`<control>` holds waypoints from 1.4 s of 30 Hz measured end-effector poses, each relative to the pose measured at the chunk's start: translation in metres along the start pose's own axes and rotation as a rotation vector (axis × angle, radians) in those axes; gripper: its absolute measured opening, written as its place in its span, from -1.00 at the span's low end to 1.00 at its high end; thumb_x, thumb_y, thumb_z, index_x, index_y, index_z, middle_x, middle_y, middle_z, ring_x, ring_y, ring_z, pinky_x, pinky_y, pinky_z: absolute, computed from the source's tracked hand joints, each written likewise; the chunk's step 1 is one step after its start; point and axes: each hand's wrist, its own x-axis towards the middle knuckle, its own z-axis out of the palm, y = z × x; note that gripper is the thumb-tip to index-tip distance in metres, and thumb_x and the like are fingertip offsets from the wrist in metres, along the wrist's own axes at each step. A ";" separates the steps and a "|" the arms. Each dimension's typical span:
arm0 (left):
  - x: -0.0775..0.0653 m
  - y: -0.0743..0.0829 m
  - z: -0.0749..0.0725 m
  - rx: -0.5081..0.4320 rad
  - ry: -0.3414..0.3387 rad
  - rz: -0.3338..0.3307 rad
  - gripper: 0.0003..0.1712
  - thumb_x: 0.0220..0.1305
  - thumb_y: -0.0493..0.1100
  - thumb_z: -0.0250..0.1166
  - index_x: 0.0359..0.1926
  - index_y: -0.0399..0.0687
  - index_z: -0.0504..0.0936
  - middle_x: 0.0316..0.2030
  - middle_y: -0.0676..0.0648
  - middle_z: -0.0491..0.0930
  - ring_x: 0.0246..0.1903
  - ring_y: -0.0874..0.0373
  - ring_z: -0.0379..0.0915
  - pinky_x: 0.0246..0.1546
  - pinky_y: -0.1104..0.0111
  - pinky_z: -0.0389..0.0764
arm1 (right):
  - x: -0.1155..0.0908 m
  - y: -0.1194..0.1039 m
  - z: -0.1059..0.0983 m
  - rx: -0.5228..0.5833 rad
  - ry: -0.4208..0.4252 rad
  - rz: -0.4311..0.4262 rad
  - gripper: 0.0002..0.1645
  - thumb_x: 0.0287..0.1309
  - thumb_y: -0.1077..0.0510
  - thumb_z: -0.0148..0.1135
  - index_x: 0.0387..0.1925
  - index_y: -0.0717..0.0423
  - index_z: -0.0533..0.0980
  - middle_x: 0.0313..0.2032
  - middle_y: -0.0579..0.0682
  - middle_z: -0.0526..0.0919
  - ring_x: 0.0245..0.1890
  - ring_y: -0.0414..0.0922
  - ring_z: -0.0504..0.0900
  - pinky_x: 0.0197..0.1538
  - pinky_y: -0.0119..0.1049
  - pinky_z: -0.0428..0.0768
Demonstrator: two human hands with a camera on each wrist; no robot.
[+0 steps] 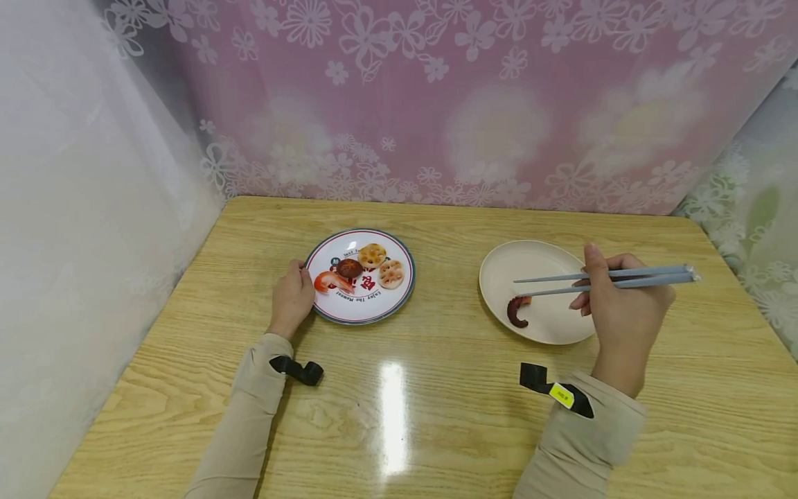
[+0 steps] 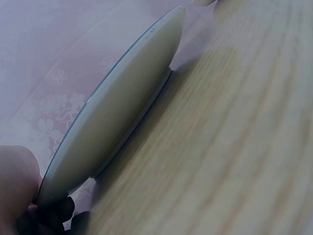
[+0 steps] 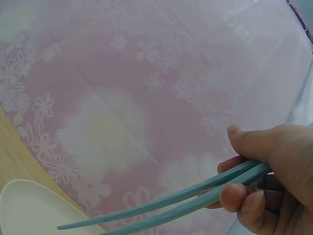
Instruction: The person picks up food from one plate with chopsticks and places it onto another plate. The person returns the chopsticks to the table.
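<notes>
My left hand (image 1: pixel 291 298) grips the left rim of a white plate (image 1: pixel 358 315) with a dark-edged rim, the thumb on top and fingers beneath in the left wrist view. On it lie a shrimp (image 1: pixel 333 281), a brown mushroom cap (image 1: pixel 349 268) and two lotus root slices (image 1: pixel 373 256). My right hand (image 1: pixel 623 315) holds a pair of grey-blue chopsticks (image 1: pixel 654 281) over a beige plate (image 1: pixel 561 320). Their tips stand slightly apart, right by the upper end of a dark curled octopus tentacle (image 1: pixel 515 313) on that plate. The right wrist view leaves the tentacle out.
Both plates stand on a wood-grain table (image 1: pixel 449 402), with bare tabletop between them. A pink floral curtain (image 1: pixel 399 125) hangs along the far edge, and a white cloth (image 1: pixel 93 208) hangs at the left. Black straps (image 1: pixel 299 371) sit on both wrists.
</notes>
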 end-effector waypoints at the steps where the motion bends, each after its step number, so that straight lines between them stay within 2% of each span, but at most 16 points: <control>1: 0.000 0.000 0.000 -0.001 0.000 0.000 -0.57 0.49 -0.22 -0.16 0.21 -0.43 0.32 -0.09 -0.49 0.54 -0.09 -0.32 0.50 -0.06 -0.05 0.43 | 0.000 -0.001 -0.001 -0.033 -0.004 0.017 -0.57 0.07 0.00 0.40 -0.57 0.33 0.56 -0.74 -0.05 0.61 -0.93 -0.20 0.44 -0.80 -0.46 0.37; 5: 0.000 0.000 0.000 -0.006 0.003 0.002 -0.58 0.49 -0.23 -0.16 0.20 -0.43 0.33 -0.10 -0.49 0.54 -0.10 -0.31 0.50 -0.07 -0.04 0.43 | 0.000 -0.004 -0.003 -0.165 -0.030 0.059 -0.58 0.09 -0.07 0.36 -0.51 0.24 0.57 -0.74 -0.14 0.60 -0.91 -0.20 0.45 -0.77 -0.45 0.40; 9: -0.001 -0.001 0.000 -0.003 0.004 0.001 -0.58 0.49 -0.22 -0.16 0.20 -0.42 0.33 -0.12 -0.48 0.56 -0.12 -0.30 0.51 -0.09 -0.03 0.44 | 0.000 -0.005 -0.006 -0.241 -0.054 0.099 -0.55 0.08 -0.14 0.34 -0.47 0.21 0.57 -0.73 -0.16 0.60 -0.90 -0.18 0.46 -0.74 -0.45 0.40; 16: -0.001 -0.001 0.000 -0.003 0.000 -0.006 -0.57 0.49 -0.22 -0.17 0.21 -0.43 0.33 -0.12 -0.46 0.55 -0.12 -0.29 0.51 -0.09 -0.02 0.44 | 0.000 -0.001 -0.007 -0.268 -0.098 0.118 -0.52 0.07 -0.12 0.37 -0.46 0.27 0.56 -0.73 -0.14 0.61 -0.89 -0.17 0.47 -0.73 -0.43 0.42; 23: -0.001 -0.001 0.000 -0.003 0.002 0.011 -0.58 0.49 -0.23 -0.16 0.18 -0.44 0.34 -0.14 -0.47 0.56 -0.14 -0.29 0.52 -0.11 -0.03 0.44 | 0.000 0.009 -0.002 -0.306 -0.130 0.060 -0.47 0.13 -0.10 0.33 -0.53 0.33 0.48 -0.74 -0.14 0.60 -0.84 -0.19 0.54 -0.68 -0.40 0.50; 28: -0.001 -0.002 0.000 -0.007 0.005 0.016 -0.59 0.48 -0.23 -0.16 0.18 -0.45 0.34 -0.11 -0.49 0.55 -0.11 -0.31 0.52 -0.08 -0.04 0.44 | 0.001 0.014 0.001 -0.252 -0.109 0.015 -0.41 0.24 -0.10 0.21 -0.57 0.38 0.42 -0.77 -0.17 0.58 -0.84 -0.21 0.56 -0.70 -0.37 0.51; 33: -0.001 -0.003 0.001 -0.003 0.008 0.026 -0.59 0.48 -0.23 -0.16 0.17 -0.45 0.35 -0.10 -0.50 0.55 -0.10 -0.32 0.51 -0.06 -0.05 0.44 | 0.001 0.016 0.000 -0.226 -0.093 0.023 -0.42 0.26 -0.10 0.18 -0.52 0.40 0.46 -0.77 -0.16 0.58 -0.84 -0.21 0.55 -0.71 -0.38 0.49; 36: 0.000 -0.003 0.002 -0.005 0.009 0.026 -0.58 0.48 -0.23 -0.15 0.17 -0.45 0.35 -0.10 -0.49 0.55 -0.10 -0.31 0.52 -0.07 -0.04 0.45 | 0.002 0.014 -0.001 -0.214 -0.082 0.028 -0.44 0.26 -0.09 0.18 -0.48 0.41 0.49 -0.77 -0.15 0.58 -0.85 -0.21 0.55 -0.72 -0.37 0.49; 42: 0.000 -0.002 0.001 -0.003 0.012 0.024 -0.58 0.48 -0.22 -0.15 0.17 -0.45 0.35 -0.12 -0.48 0.56 -0.12 -0.31 0.52 -0.08 -0.04 0.45 | 0.001 0.012 0.000 -0.091 -0.054 0.014 -0.56 0.23 0.02 0.25 -0.53 0.35 0.52 -0.77 -0.04 0.58 -0.87 -0.18 0.53 -0.75 -0.38 0.46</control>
